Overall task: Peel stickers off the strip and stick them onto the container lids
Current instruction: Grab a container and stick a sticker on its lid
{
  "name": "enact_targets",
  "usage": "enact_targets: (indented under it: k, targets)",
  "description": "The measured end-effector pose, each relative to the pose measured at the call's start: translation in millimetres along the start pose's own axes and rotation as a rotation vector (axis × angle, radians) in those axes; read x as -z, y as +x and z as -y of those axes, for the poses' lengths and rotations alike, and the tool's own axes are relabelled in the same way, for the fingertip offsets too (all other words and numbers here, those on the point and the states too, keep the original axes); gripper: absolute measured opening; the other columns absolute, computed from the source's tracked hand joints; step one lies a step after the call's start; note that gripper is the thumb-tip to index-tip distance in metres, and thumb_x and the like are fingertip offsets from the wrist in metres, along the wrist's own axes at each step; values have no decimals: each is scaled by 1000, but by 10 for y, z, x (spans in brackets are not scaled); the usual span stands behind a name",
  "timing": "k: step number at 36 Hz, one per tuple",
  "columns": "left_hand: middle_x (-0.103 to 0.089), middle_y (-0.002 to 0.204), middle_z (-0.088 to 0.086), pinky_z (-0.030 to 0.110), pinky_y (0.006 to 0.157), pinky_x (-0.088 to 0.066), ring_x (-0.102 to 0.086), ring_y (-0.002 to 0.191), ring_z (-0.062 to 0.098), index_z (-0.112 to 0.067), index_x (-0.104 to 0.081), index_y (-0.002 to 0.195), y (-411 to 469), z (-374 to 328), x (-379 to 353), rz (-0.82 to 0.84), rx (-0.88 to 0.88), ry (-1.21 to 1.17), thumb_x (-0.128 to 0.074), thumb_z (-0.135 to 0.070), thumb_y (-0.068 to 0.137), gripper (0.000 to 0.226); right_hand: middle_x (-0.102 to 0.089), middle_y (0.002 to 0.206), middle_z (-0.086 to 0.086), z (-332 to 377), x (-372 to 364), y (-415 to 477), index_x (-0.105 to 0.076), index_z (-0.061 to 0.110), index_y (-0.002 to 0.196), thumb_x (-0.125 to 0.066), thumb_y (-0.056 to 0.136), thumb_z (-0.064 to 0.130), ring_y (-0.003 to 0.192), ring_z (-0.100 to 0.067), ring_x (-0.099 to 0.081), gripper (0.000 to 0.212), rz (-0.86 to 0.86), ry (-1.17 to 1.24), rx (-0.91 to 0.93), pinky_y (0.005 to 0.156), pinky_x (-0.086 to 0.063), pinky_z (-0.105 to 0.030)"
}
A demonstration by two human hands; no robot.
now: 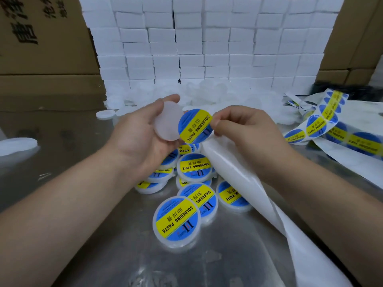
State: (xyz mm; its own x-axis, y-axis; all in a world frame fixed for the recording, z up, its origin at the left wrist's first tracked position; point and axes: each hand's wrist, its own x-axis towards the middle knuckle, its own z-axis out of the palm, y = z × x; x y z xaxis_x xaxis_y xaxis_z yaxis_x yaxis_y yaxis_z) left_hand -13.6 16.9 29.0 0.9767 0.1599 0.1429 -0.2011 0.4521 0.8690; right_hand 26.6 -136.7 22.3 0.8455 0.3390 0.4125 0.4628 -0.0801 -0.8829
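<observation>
— White paper sticker strip [238,172] trails across the shiny metal table [93,245], with labelled round plastic lids [176,220] piled beside it. Which step is this?

— Placing, I judge. The left hand [136,133] cups a bare translucent round lid [167,121]. The right hand [244,131] pinches a blue-and-yellow round sticker [194,126] by its edge, just beside that lid. The next move calls for centring it and pressing it flat.

white boxes [207,48], cardboard cartons [45,48], steel table [103,255]

A packing workshop or warehouse is indicated by stacked white boxes [207,42], large cardboard cartons [41,38] and a metal tabletop [103,255].
</observation>
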Motion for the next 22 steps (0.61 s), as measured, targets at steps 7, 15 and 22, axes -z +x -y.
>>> enact_targets:
  k: [7,15,22]
  targets:
    - [-69,103,18,42,72,-57,-67,95,30,-20,-62,105,18,50,28,88,60,-44,-34,-24,98,29,-60,55,15,-8,-23,-25,-67,28,55,-64,81,17,55,3,-51,29,91,6,19,54,-40,-11]
    - [-71,88,13,33,71,-55,-68,75,28,-16,-61,95,7,80,48,212,78,22,-42,-35,85,28,-71,70,12,-17,-35,-23,-71,22,70,-60,84,7,71,1,-66,24,126,103,-5,71,-52,-16]
    - [-71,85,10,32,70,-52,-67,74,25,-16,-61,92,-9,78,44,241,41,57,-47,-37,75,30,-74,78,6,-31,-37,-21,-74,19,75,-61,85,12,83,-8,-68,18,126,65,-33,88,-53,-36]
